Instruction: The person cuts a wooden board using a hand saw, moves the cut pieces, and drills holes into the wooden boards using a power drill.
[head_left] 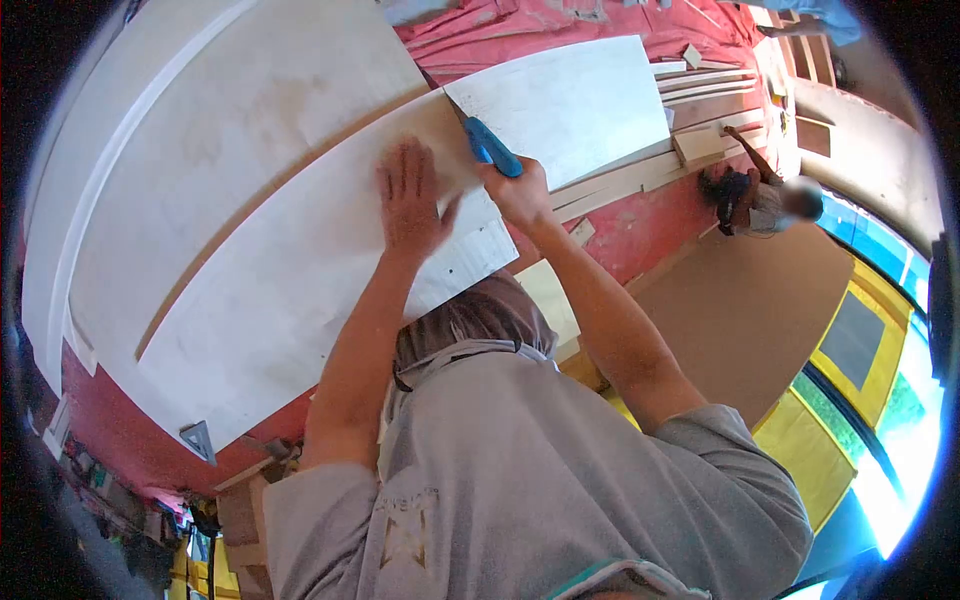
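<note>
Handsaw: the narrow-bladed saw with a blue handle (495, 148) stood above the frame's centre, its blade angled toward the upper left, at a dark line across the panel.
Right hand: the bare right hand (520, 190) was curled around the handle.
Left hand: the bare left hand (408, 205) pressed flat, fingers slightly spread, left of the saw.
Panel: the long, white-faced sheet with a curved edge (290, 290) ran from lower left to upper right beneath both hands.
Cut: sawing seemed under way; the next stroke called for firm left-hand pressure and a steady blade.
</note>
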